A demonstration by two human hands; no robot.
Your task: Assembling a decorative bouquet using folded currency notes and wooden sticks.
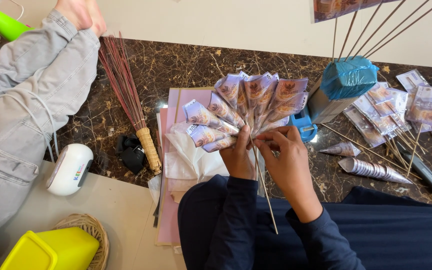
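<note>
the left hand (238, 157) sits near the centre of the view, its fingers curled shut around the base of a fan of folded banknotes (246, 107) that spreads upward from ten o'clock round to two o'clock. the right hand (288, 160) is just beside it at three o'clock, fingertips pinched on the same gathered base, where the thin sticks (266, 192) come together. one stick runs down toward six o'clock between the wrists and over the dark blue clothing; how many sticks are in the bundle is hidden by the fingers.

under the fan, at nine o'clock from the hands, lies white tissue (191, 155) on pink paper sheets (168, 215), whose lower edge is covered by the dark sleeve. a small broom (128, 95) lies at ten o'clock on the dark marble floor (186, 62). at two o'clock a teal-wrapped block (348, 77) holds upright sticks that run out of the top of the frame. more rolled banknotes on sticks (401, 107) lie at three o'clock, cut off by the right edge. another person's grey trouser legs (21, 100) fill the left side, partly out of view, beside a white device (70, 169) and a yellow bin (51, 250).
</note>
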